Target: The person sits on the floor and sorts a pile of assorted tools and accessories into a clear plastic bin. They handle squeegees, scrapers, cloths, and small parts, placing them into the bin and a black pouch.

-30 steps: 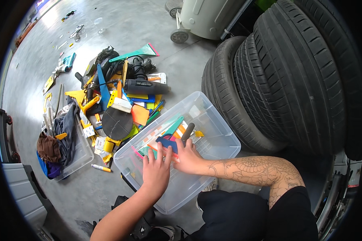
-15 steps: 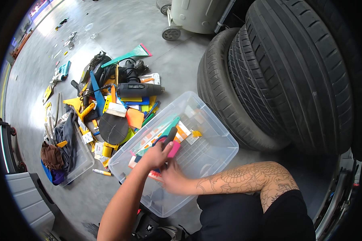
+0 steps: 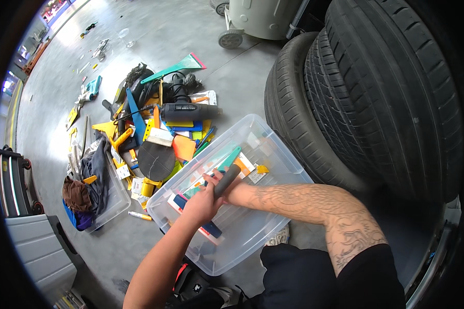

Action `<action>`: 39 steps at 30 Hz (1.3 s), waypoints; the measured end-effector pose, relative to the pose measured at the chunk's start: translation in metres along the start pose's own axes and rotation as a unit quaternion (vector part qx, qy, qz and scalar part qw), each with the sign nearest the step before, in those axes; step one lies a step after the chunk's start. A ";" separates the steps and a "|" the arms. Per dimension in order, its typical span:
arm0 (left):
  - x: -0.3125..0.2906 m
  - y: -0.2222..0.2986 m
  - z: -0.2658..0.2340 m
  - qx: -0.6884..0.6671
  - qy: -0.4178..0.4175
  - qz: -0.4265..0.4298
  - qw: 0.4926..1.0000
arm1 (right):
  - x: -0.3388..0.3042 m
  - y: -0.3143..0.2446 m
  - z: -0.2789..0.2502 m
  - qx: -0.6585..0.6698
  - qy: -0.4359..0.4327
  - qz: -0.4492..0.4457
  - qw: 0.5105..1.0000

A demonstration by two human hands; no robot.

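My left hand (image 3: 201,205) is closed around a squeegee (image 3: 228,180) with a thick dark grey handle; its dark blue crossbar shows on both sides of the hand. Close against it, my right hand (image 3: 236,192) is curled behind the handle, and what its fingers hold is hidden. Both hands are over a clear plastic bin (image 3: 288,164). Inside the bin lie a teal scraper (image 3: 231,158), orange-and-white packaging (image 3: 246,164), a small yellow piece (image 3: 263,169) and a white-and-red strip (image 3: 210,238) beneath the crossbar.
Left of the bin, a pile holds a heat gun (image 3: 188,112), a black disc (image 3: 160,160) and several scrapers. A smaller clear tub (image 3: 119,207) with cloths sits farther left. Stacked tires (image 3: 384,103) stand right; a wheeled grey bin (image 3: 263,18) is behind. A marker (image 3: 140,216) lies on the floor.
Both hands have shifted slightly, with the squeegee handle now farther right. Its dark blue crossbar shows more fully. The pink piece seen by the hands earlier is out of sight.
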State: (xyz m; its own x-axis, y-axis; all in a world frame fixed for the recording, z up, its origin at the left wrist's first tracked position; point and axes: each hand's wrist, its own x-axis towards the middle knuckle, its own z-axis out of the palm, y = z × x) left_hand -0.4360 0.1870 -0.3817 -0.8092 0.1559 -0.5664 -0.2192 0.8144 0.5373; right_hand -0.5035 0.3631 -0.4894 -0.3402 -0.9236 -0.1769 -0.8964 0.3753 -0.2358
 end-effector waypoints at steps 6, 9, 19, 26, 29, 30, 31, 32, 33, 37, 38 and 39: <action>0.002 -0.016 0.029 0.027 -0.024 -0.005 0.999 | 0.025 0.004 0.031 -0.014 -0.053 -0.051 0.997; 0.005 -0.022 0.039 0.048 -0.019 0.005 0.999 | 0.021 0.011 0.037 0.027 -0.066 -0.071 0.995; 0.013 -0.014 0.043 0.106 -0.027 -0.016 0.994 | -0.023 0.000 -0.014 0.282 -0.199 0.131 0.929; 0.059 -0.025 0.060 0.110 -0.048 -0.078 0.990 | -0.046 0.008 -0.083 0.114 -0.305 0.004 0.945; 0.074 -0.023 0.080 0.058 -0.058 -0.099 0.992 | -0.046 0.032 -0.095 0.087 -0.281 0.109 0.949; 0.075 -0.022 0.088 0.078 -0.040 -0.073 0.993 | -0.047 0.040 -0.095 0.097 -0.231 0.147 0.957; 0.076 -0.022 0.096 0.107 -0.027 -0.040 0.993 | -0.049 0.047 -0.094 0.132 -0.196 0.186 0.954; 0.077 -0.024 0.103 0.116 0.003 -0.047 0.992 | -0.050 0.054 -0.090 0.157 -0.166 0.227 0.947; 0.077 -0.027 0.109 0.130 0.030 -0.050 0.990 | -0.051 0.060 -0.085 0.173 -0.144 0.271 0.936; 0.074 -0.049 0.130 0.244 0.121 -0.095 0.957 | -0.050 0.073 -0.059 0.220 -0.040 0.380 0.898; 0.074 -0.053 0.135 0.245 0.130 -0.099 0.956 | -0.048 0.076 -0.054 0.226 -0.011 0.387 0.894; 0.074 -0.056 0.139 0.261 0.137 -0.095 0.951 | -0.045 0.078 -0.050 0.232 0.010 0.400 0.886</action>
State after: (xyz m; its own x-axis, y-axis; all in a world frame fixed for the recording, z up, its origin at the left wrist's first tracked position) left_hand -0.4082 0.2301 -0.5406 -0.9098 -0.1148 -0.3989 -0.1333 0.9909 0.0188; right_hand -0.5723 0.4303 -0.4523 -0.8237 -0.3465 -0.4489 -0.1537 0.8984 -0.4115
